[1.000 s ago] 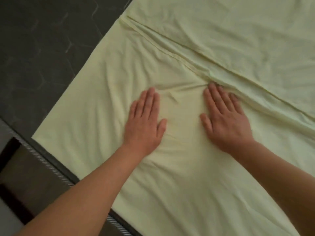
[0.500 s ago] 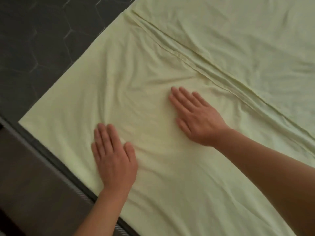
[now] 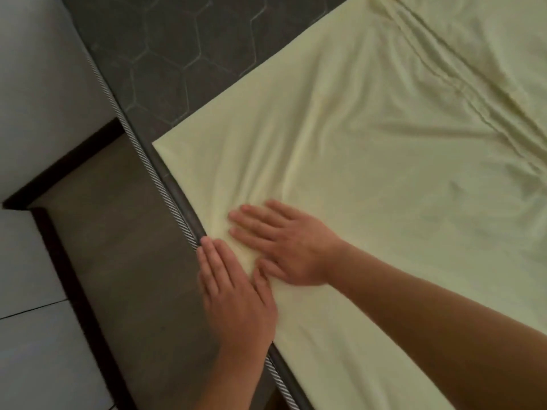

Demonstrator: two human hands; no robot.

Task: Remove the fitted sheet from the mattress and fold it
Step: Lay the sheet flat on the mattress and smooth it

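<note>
The pale yellow fitted sheet (image 3: 370, 149) lies spread flat on the dark grey mattress (image 3: 183, 54), with a gathered seam running diagonally at the upper right. My left hand (image 3: 236, 294) lies flat with straight fingers on the sheet's near edge, right at the mattress's piped border. My right hand (image 3: 287, 247) presses flat on the sheet just beside it, fingers pointing left. The two thumbs nearly touch.
The mattress's striped piping (image 3: 142, 155) runs diagonally along its edge. Below it is the dark side of the bed (image 3: 124, 261), then pale floor tiles (image 3: 26, 335) and a dark baseboard (image 3: 59, 170) at the left.
Both hands slid toward the sheet's near edge. The left hand reached the mattress border and the right hand came down beside it. The view swung left, showing floor.
</note>
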